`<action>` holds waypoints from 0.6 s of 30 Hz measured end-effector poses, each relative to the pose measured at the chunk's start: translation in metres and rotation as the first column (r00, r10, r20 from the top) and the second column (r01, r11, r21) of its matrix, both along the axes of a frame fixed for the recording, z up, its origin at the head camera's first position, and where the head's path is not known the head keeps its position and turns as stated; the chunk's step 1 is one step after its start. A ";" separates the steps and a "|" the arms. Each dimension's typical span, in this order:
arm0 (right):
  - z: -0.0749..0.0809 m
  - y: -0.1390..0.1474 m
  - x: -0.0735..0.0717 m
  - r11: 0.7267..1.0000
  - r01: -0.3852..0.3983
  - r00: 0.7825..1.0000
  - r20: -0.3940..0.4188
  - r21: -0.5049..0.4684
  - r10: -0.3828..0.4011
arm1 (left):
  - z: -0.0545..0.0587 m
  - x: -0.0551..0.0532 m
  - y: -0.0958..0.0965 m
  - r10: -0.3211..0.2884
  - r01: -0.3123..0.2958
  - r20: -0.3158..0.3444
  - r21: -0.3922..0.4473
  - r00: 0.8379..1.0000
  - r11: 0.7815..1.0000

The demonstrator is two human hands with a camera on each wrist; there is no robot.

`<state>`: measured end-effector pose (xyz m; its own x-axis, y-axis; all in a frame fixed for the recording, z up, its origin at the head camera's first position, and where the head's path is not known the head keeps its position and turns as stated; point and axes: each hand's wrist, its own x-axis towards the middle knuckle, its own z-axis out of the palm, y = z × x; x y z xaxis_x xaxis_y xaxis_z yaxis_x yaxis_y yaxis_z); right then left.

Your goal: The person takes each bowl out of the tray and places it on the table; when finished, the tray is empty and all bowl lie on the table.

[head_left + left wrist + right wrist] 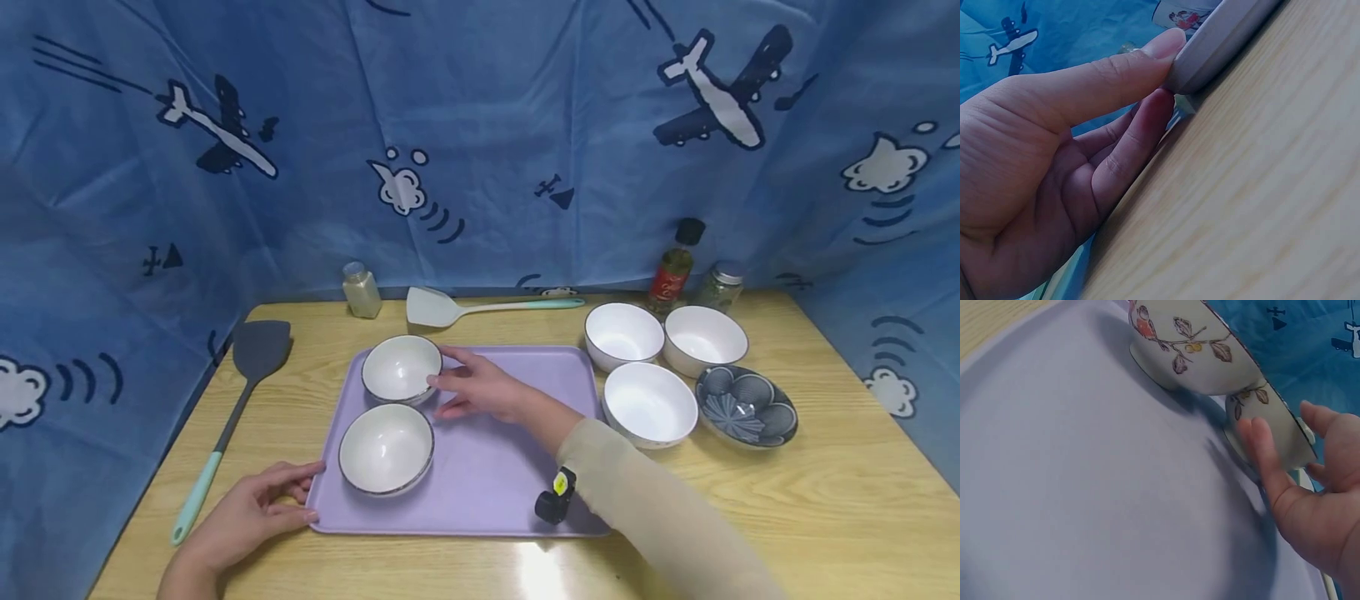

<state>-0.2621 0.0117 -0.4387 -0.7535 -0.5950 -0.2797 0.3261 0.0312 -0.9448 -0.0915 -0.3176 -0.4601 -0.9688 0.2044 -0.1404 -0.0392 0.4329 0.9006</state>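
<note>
Two white bowls with dark rims stand on the left part of a lilac tray: a far bowl and a near bowl. Painted leaves and branches decorate their outer walls in the right wrist view. My right hand is at the right side of the far bowl, its fingers spread and fairly straight by the rim; firm contact is hard to tell. Around the tray's near left corner, my left hand pinches the edge between thumb and fingers, close above the table.
Right of the tray stand three white bowls and a dark patterned bowl. Behind them are a red-labelled bottle and a jar. A pale spatula and a shaker sit at the back; a grey turner lies left.
</note>
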 end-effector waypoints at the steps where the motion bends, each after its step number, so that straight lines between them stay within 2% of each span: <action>1: -0.001 -0.002 0.000 1.000 0.007 1.000 0.005 -0.012 -0.007 | 0.000 0.000 0.000 -0.005 0.005 -0.010 0.001 1.000 1.000; 9: -0.005 -0.013 0.003 0.994 0.061 0.997 0.048 -0.095 -0.057 | 0.001 0.000 0.001 -0.005 0.005 0.018 -0.010 1.000 1.000; 14: -0.004 -0.017 0.004 0.985 0.107 0.992 0.075 -0.137 -0.098 | 0.001 -0.001 0.000 0.017 -0.016 0.025 -0.033 1.000 0.999; 18: -0.005 -0.016 0.005 0.973 0.159 0.984 0.112 -0.167 -0.142 | 0.000 -0.001 0.000 0.011 -0.010 0.013 -0.039 1.000 0.999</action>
